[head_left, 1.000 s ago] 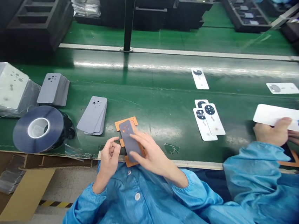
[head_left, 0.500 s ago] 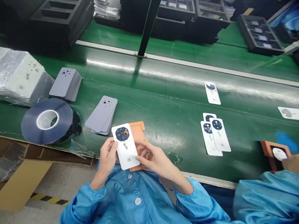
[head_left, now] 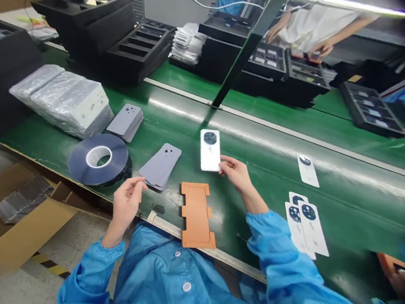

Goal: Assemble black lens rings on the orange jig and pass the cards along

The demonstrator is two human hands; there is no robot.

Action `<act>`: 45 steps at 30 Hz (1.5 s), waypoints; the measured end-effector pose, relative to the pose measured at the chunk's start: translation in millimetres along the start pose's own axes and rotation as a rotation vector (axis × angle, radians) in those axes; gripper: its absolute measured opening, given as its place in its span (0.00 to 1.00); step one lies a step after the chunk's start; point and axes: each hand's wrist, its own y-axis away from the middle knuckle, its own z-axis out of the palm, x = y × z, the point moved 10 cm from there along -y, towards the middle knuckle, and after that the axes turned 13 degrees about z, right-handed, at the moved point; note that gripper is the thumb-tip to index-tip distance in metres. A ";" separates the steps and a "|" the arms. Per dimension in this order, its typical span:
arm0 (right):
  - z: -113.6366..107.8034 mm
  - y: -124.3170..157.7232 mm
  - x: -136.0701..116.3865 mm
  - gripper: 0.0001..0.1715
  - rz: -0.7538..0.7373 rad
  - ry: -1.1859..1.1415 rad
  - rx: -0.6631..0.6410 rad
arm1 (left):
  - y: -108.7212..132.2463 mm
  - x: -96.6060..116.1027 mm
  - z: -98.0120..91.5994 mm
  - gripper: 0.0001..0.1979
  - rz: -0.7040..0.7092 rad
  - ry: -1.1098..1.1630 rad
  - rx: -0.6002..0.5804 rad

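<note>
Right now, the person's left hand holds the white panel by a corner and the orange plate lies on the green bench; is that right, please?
Not quite: the head view shows the right hand holding the white panel by a corner; the orange plate does lie on the green bench.

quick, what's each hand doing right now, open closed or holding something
Left hand: fingers curled, nothing visible in its grip; can't tell if fully closed.
Right hand: closed on the white panel by its lower right corner.

Green-topped workbench [head_left: 262, 175] with a dark post [head_left: 249, 47], bright strip light [head_left: 353, 4] above, grey floor [head_left: 9, 299] with yellow-and-black tape [head_left: 52, 266] below.
</note>
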 end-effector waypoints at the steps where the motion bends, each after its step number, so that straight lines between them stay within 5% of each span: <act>1: -8.0 -23.5 -5.5 0.24 0.018 0.014 0.058 | -5.1 2.9 -17.2 0.16 0.026 -0.062 0.049; 4: -25.1 -75.2 -16.3 0.25 0.060 0.040 0.171 | -11.6 4.1 -62.1 0.16 0.058 -0.225 0.160; 8: -38.3 -101.9 -15.4 0.22 0.117 0.106 0.263 | -3.6 -4.9 -94.2 0.17 0.042 -0.357 0.198; 16: -42.1 -88.6 -21.4 0.17 0.125 0.223 0.331 | 5.5 -21.7 -61.4 0.17 0.097 -0.706 -0.085; 21: -34.8 -53.7 -46.9 0.20 -0.023 0.249 0.339 | 14.8 -25.0 -59.4 0.15 0.055 -0.696 -0.103; 24: -11.0 -5.5 -51.6 0.16 -0.130 0.258 0.299 | 26.6 -18.9 -65.9 0.15 0.017 -0.725 -0.111; 28: 76.5 82.3 -67.8 0.13 -0.473 0.372 -0.049 | 41.9 -17.7 -64.2 0.16 -0.073 -0.678 -0.156; 30: 106.6 101.7 -70.5 0.14 -0.525 0.470 -0.108 | 45.4 -19.7 -59.7 0.18 -0.102 -0.624 -0.163; 33: 103.9 79.6 -78.8 0.21 -0.541 0.614 0.091 | 46.4 -24.9 -53.7 0.22 -0.114 -0.570 -0.171; 37: 47.2 4.1 -60.9 0.34 -0.308 0.749 0.410 | 48.7 -35.7 -59.8 0.28 -0.148 -0.583 -0.144; 41: 16.6 -43.8 -26.2 0.41 -0.154 0.822 0.376 | 53.6 -47.4 -65.8 0.33 -0.215 -0.562 -0.127; 45: 5.7 -52.6 -25.2 0.39 -0.153 0.822 0.362 | 53.7 -52.1 -61.8 0.37 -0.243 -0.484 -0.116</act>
